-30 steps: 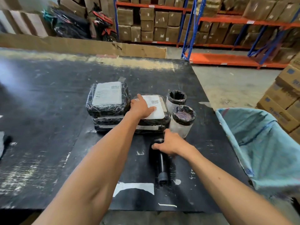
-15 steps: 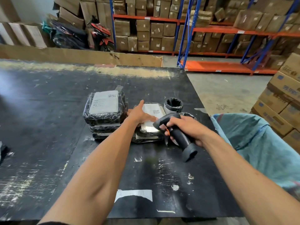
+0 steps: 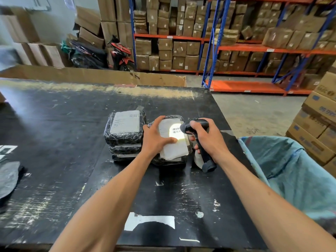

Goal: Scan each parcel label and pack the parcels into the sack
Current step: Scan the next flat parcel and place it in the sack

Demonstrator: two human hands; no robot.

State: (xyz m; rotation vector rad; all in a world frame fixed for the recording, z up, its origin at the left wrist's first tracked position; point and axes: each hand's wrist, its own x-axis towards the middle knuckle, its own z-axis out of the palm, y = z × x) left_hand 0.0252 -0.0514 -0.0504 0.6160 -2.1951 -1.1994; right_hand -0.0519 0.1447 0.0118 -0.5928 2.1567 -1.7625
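White light from the scanner now falls on the barcode of a label, where half a second ago the scanner was only being lifted toward it and a second ago it lay flat on the black table. The right hand has its fingers wrapped around the scanner's handle, nose aimed left and down. The left hand rests on the black-wrapped parcel, fingers spread and fairly straight, thumb across the label, steadying it as before. This parcel tops a short stack just right of a taller stack of parcels. Two tube-shaped parcels seen earlier are now mostly hidden behind the right hand. The blue sack hangs open at the table's right edge. The scan appears to be underway; packing this parcel likely comes next.
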